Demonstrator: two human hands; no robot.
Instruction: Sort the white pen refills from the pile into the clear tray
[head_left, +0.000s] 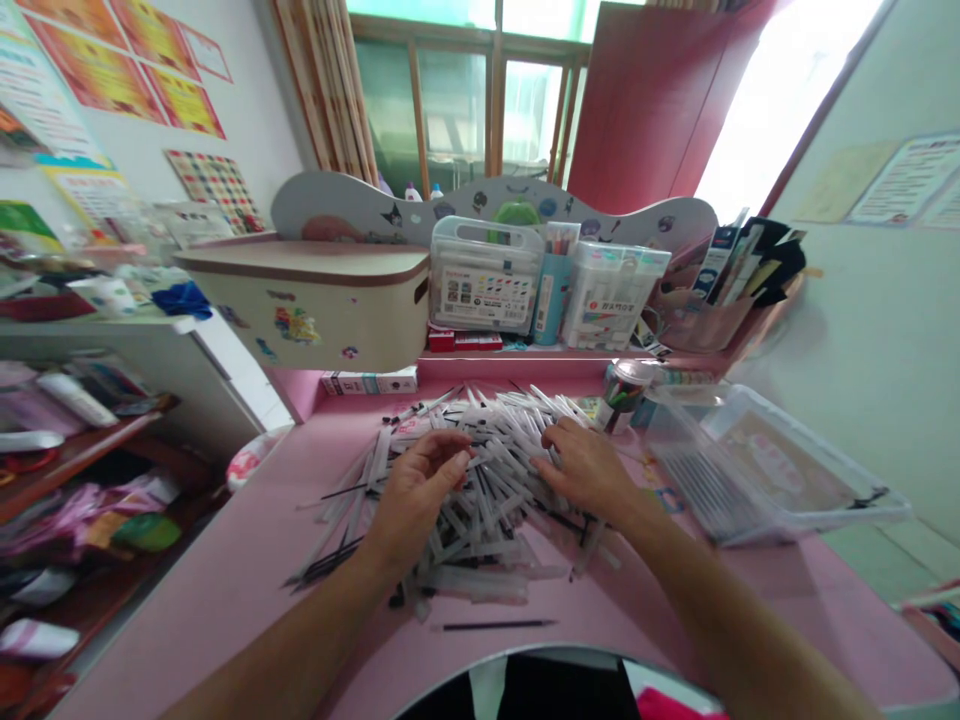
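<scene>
A big heap of clear-barrelled pens (480, 470) lies in the middle of the pink desk (225, 570). My left hand (417, 492) rests on the left side of the heap, fingers curled around some pens. My right hand (586, 462) lies palm down on the right side of the heap, fingers bent onto the pens. A single black refill (495, 625) lies apart near the desk's front edge. More loose refills (330, 560) stick out at the heap's left.
An open clear plastic box (757, 470) with its lid stands to the right. A cream storage bin (315, 300), marker cases (486, 275) and a book holder (720, 290) line the back shelf. Cluttered shelves (67, 450) stand at the left.
</scene>
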